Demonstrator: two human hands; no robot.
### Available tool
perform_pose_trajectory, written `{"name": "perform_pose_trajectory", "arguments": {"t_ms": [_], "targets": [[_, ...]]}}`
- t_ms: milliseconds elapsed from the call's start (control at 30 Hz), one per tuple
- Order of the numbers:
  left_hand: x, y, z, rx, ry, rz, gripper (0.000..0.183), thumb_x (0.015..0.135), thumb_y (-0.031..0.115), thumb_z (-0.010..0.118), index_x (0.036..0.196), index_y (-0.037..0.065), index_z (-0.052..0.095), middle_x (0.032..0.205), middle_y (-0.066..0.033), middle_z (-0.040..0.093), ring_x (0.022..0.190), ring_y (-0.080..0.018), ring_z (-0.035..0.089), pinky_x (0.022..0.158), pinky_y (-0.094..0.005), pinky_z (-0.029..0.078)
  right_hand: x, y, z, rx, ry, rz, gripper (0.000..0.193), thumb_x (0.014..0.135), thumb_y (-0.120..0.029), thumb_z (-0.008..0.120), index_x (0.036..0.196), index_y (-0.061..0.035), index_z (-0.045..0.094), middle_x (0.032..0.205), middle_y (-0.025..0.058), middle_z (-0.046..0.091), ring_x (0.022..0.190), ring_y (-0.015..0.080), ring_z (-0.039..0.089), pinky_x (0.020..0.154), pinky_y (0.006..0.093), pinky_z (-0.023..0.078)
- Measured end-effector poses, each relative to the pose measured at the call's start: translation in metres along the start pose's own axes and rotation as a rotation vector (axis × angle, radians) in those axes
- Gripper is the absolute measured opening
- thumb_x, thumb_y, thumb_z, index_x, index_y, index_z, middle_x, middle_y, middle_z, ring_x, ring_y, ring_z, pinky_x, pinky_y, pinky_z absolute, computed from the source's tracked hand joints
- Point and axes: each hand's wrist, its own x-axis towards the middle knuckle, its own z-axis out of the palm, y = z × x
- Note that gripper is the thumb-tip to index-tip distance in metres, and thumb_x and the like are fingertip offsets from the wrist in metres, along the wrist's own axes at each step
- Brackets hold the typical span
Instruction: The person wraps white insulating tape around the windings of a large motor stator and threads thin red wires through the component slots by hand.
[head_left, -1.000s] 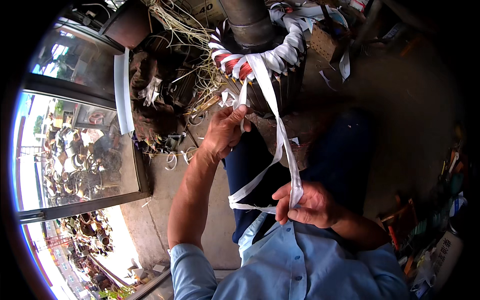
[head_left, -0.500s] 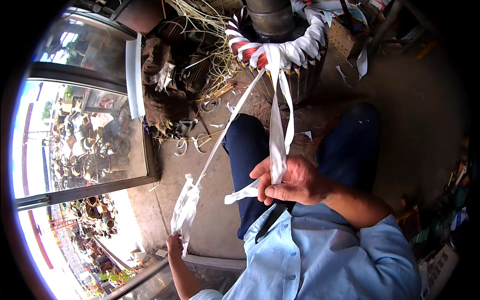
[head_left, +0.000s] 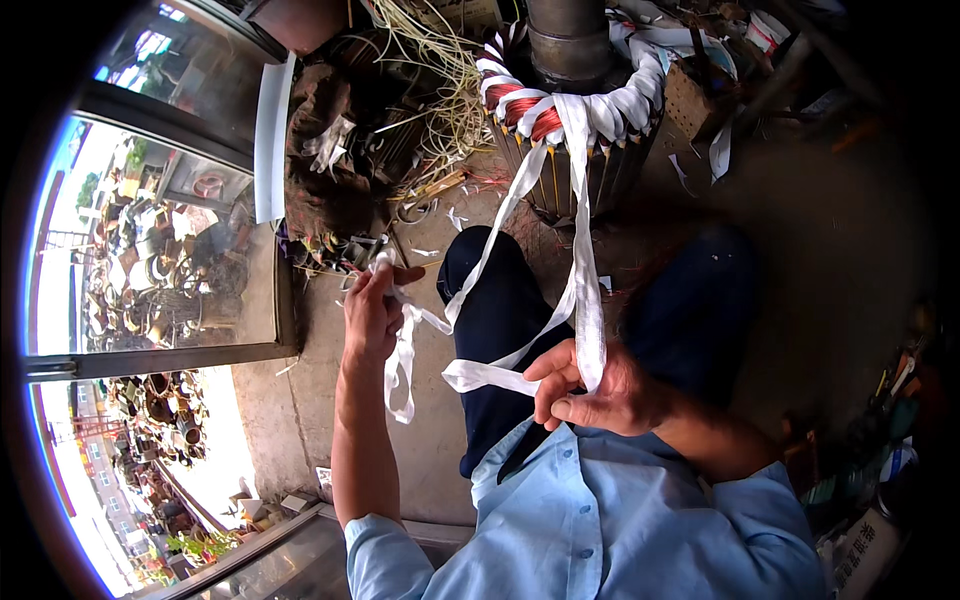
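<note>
A motor stator [head_left: 620, 180] stands upright on the floor in front of me. Its ring of red copper winding [head_left: 520, 108] is partly wrapped in white tape [head_left: 605, 118], with bare red wire showing at the left front. Strips of this tape run from the ring toward both hands. My left hand [head_left: 375, 312], raised beside my left knee, is closed on the bunched end of one white tape strip [head_left: 497, 240], which hangs slack. Near my lap, my right hand [head_left: 610, 390] pinches another strip [head_left: 587, 290], whose tail loops out leftward.
A dark metal column [head_left: 568, 45] rises within the ring. Tangled pale cords [head_left: 440, 75] and a dark cloth heap [head_left: 325, 175] lie left of the stator. A glass door [head_left: 190, 260] stands along the left. A perforated block [head_left: 690, 100] sits at the far right.
My left hand has come up and away from the lower left, toward the stator. Its tape strip has gone from taut to slack. My right hand keeps its hold, nearly in place.
</note>
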Motion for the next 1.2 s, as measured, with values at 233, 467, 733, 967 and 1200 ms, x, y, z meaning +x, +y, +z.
{"name": "perform_pose_trajectory", "arguments": {"t_ms": [233,467,733,967,1200], "targets": [[0.047,0.02,0.165,0.208,-0.306,0.028,0.033,0.094,0.035,0.063,0.094,0.002,0.063,0.064,0.0012,0.055,0.045,-0.0051,0.034,0.04,-0.024,0.025,-0.04,0.006,0.017,0.009,0.15,-0.096,0.038,0.091,0.0,0.06,0.128,0.0019,0.051,0.094,0.0132,0.068,0.089,0.0161,0.066,0.082,0.0313,0.055],[0.016,0.0,0.096,0.064,-0.233,0.081,0.017,0.095,0.022,0.064,0.088,0.007,0.063,0.056,0.0072,0.04,0.041,-0.0023,0.029,0.036,-0.0207,0.019,-0.044,-0.023,0.003,0.04,0.146,-0.201,0.039,0.09,0.0,0.061,0.127,0.0054,0.05,0.093,0.017,0.067,0.086,0.0197,0.066,0.08,0.0335,0.054],[-0.075,-0.1,-0.104,0.268,0.28,-0.127,0.015,0.091,0.021,0.065,0.085,0.007,0.063,0.058,0.0075,0.044,0.044,-0.001,0.032,0.039,-0.0218,0.021,0.0,-0.079,-0.024,-0.074,0.077,-0.325,0.047,0.085,-0.01,0.069,0.125,0.0061,0.051,0.088,0.017,0.068,0.078,0.0208,0.066,0.074,0.0325,0.054],[-0.192,-0.266,-0.308,0.361,0.914,-0.547,0.013,0.087,0.019,0.059,0.08,0.009,0.056,0.05,0.0029,0.04,0.035,-0.0093,0.033,0.031,-0.029,0.022,0.017,-0.096,-0.033,-0.199,0.097,-0.309,0.047,0.087,-0.013,0.066,0.126,0.0068,0.05,0.088,0.0173,0.068,0.08,0.0211,0.066,0.075,0.0332,0.054],[-0.065,-0.101,-0.109,0.022,0.44,-0.071,0.029,0.097,0.03,0.054,0.083,0.004,0.056,0.072,-0.0083,0.065,0.035,-0.004,0.029,0.031,-0.0214,0.022,0.022,-0.123,-0.016,-0.395,0.058,-0.395,0.05,0.087,-0.018,0.065,0.127,0.0072,0.05,0.086,0.0166,0.067,0.08,0.0224,0.066,0.079,0.0362,0.051]]}}
